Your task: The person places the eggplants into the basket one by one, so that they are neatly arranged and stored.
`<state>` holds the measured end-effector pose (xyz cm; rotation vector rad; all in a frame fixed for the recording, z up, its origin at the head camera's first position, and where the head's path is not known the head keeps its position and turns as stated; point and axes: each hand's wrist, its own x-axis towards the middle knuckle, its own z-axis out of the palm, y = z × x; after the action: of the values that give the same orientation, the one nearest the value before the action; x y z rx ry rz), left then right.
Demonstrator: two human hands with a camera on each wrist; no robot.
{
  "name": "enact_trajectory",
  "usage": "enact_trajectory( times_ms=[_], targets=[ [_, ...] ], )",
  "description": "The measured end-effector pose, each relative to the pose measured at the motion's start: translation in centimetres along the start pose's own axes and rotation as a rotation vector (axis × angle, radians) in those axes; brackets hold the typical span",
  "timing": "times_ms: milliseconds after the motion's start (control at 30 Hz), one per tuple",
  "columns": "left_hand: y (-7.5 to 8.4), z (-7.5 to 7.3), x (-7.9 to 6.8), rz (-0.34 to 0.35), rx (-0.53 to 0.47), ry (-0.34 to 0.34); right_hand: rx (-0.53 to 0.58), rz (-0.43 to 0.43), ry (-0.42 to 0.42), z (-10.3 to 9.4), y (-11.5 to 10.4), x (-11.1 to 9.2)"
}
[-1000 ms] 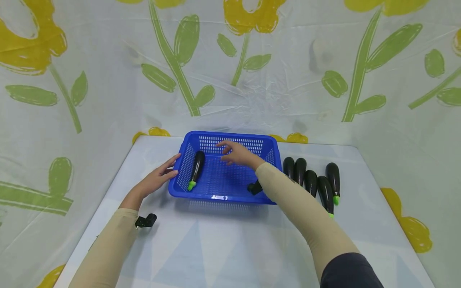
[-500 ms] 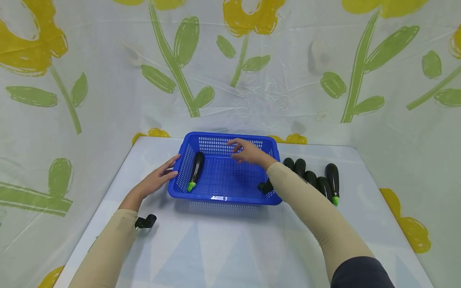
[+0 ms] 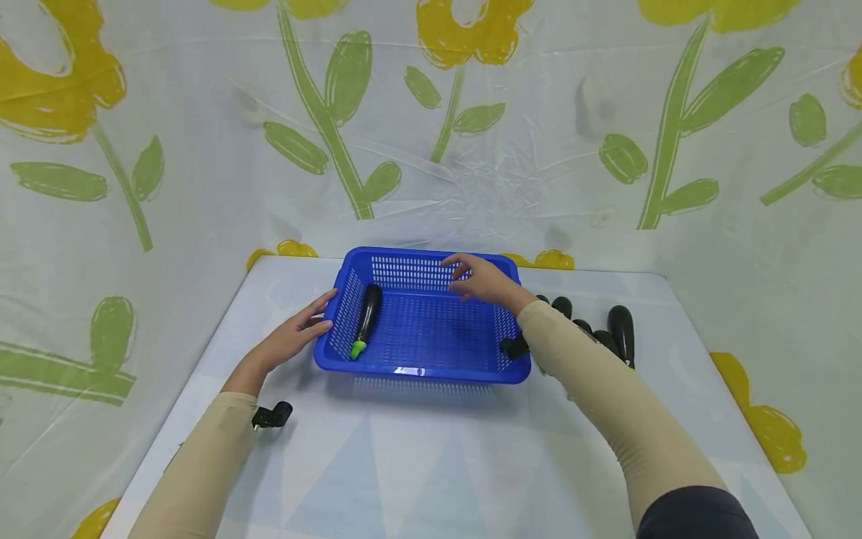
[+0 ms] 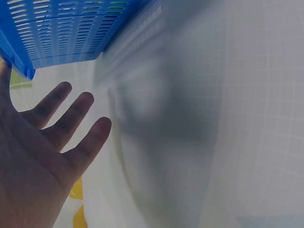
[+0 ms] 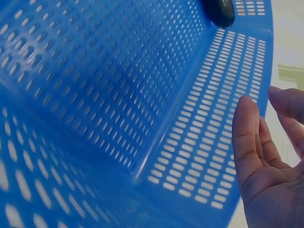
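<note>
A blue plastic basket (image 3: 424,372) with slotted walls stands on the table, and one eggplant (image 3: 369,314) with a green stem end lies along its left side. Against the left rim rests my left hand (image 3: 289,340); in the left wrist view its fingers (image 4: 71,118) are spread and straight. Over the right part of the basket hovers my right hand (image 3: 486,282), fingers loosely bent and holding nothing. Several more eggplants (image 3: 621,329) lie on the table to the right of the basket, partly hidden behind my right forearm.
The white table (image 3: 404,464) has pale blue triangles on it. A sheet (image 3: 512,195) printed with yellow flowers and green leaves hangs behind and at the sides. A small black camera (image 3: 272,415) sits on the left wrist, another (image 3: 515,346) on the right.
My right hand has moved to the right above the basket, and its forearm now covers more of the eggplants on the table. The left hand, basket and eggplant inside stay where they were.
</note>
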<state>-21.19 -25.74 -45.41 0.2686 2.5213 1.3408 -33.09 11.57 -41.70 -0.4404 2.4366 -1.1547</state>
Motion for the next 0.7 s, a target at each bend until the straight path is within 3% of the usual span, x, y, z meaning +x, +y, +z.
enact_trajectory(
  times_ms=[367, 700],
  targets=[
    [-0.9, 0.2, 0.3, 0.002, 0.007, 0.014, -0.003, -0.054, 0.056, -2.0, 1.1, -1.3],
    [-0.2, 0.1, 0.1, 0.005, -0.003, -0.002, 0.028, -0.067, 0.087, -3.7, 2.5, -2.3]
  ],
)
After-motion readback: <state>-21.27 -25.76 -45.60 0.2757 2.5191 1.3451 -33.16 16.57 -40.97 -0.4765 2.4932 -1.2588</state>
